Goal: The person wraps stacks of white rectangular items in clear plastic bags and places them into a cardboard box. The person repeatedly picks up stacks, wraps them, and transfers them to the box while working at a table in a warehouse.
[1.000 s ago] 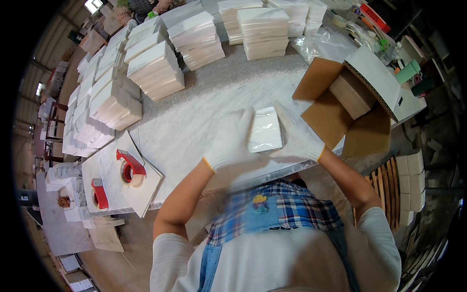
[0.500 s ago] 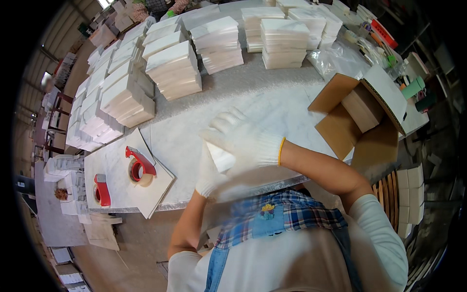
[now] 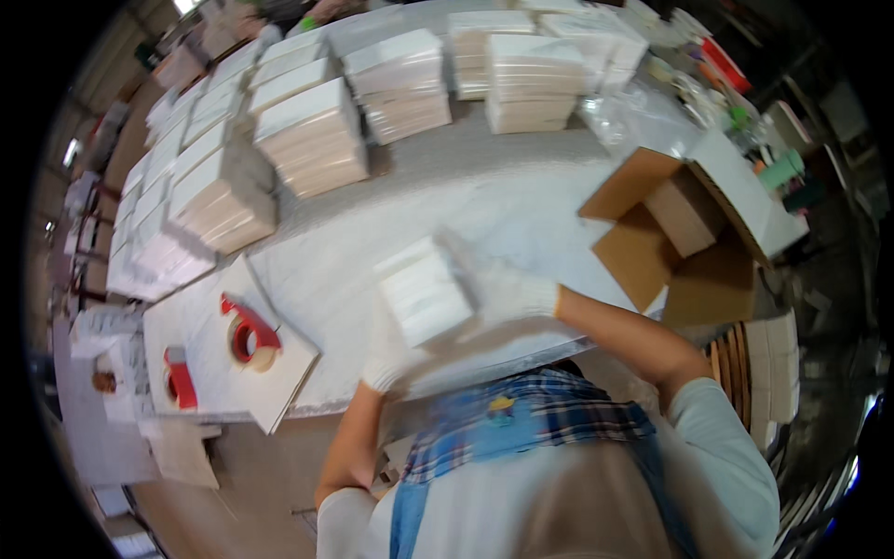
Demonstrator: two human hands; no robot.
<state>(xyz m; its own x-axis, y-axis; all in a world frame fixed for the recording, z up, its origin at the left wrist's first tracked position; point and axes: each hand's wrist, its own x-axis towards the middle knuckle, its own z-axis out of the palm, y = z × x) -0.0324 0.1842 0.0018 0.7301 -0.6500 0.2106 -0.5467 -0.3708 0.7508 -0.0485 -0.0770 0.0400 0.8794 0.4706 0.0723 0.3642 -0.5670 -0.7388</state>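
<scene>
A small stack of white marble-look tiles (image 3: 424,291) is in front of my body, above the pale slab that tops the table. My left hand (image 3: 389,347), in a white knit glove, grips the stack along its near left side, its fingers partly hidden. Close to the right side of the stack is my right hand (image 3: 510,287), gloved too. Motion smears its fingers into the white surface, so I cannot tell whether they touch the tiles.
Several wrapped tile stacks (image 3: 312,135) stand across the far side. An open cardboard box (image 3: 643,252) sits to the right beside a clear plastic bag (image 3: 633,116). Red tape dispensers (image 3: 250,337) lie at left, one on a flat panel (image 3: 279,377). Another person's sleeve shows at the top.
My right hand has moved right, off the top of the tile stack, uncovering its white face. My left hand stays at the stack's side. The whole view has shifted slightly.
</scene>
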